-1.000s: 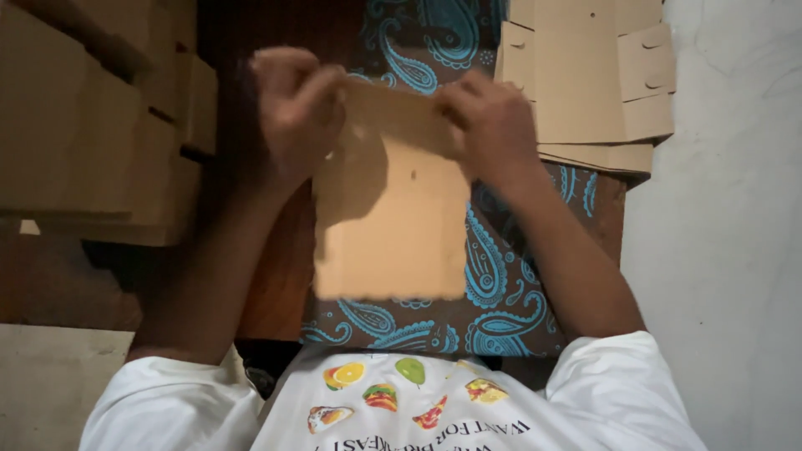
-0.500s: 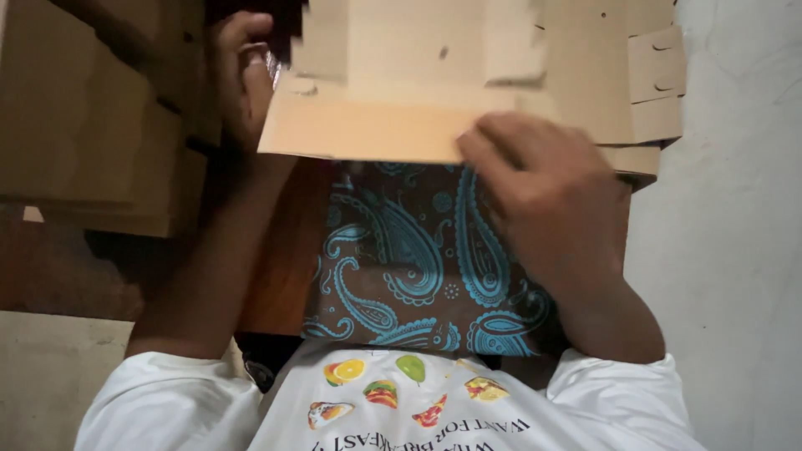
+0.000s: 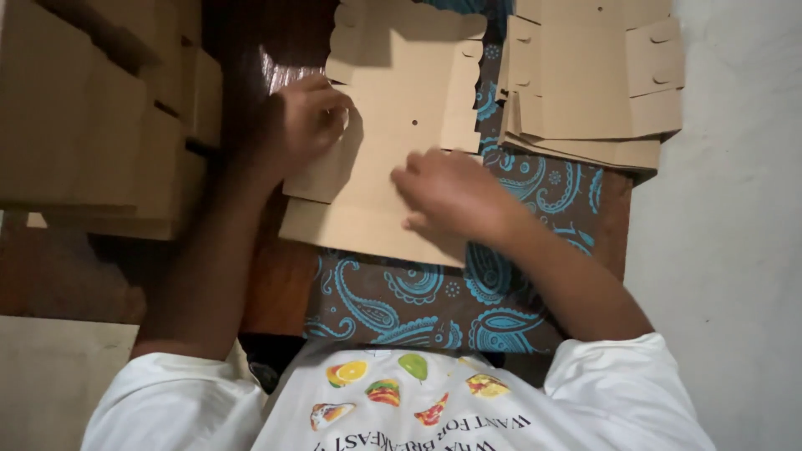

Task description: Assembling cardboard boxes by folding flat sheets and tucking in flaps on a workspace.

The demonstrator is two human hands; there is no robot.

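Note:
A flat die-cut cardboard box blank [image 3: 401,108] lies on the brown and turquoise paisley cloth [image 3: 418,301] in front of me. My left hand [image 3: 305,121] grips the blank's left side flap, fingers curled over its edge. My right hand [image 3: 447,192] presses flat on the blank's near part, palm down, fingers pointing left.
A stack of flat cardboard blanks [image 3: 585,83] lies at the back right. Folded cardboard boxes [image 3: 92,117] are piled on the left. A pale wall or floor [image 3: 735,250] runs along the right. My white printed shirt [image 3: 401,401] fills the bottom.
The blank was held up folded a second ago, then opened out and laid flat on the cloth. My right hand moved onto its near part; my left hand shifted to its left flap.

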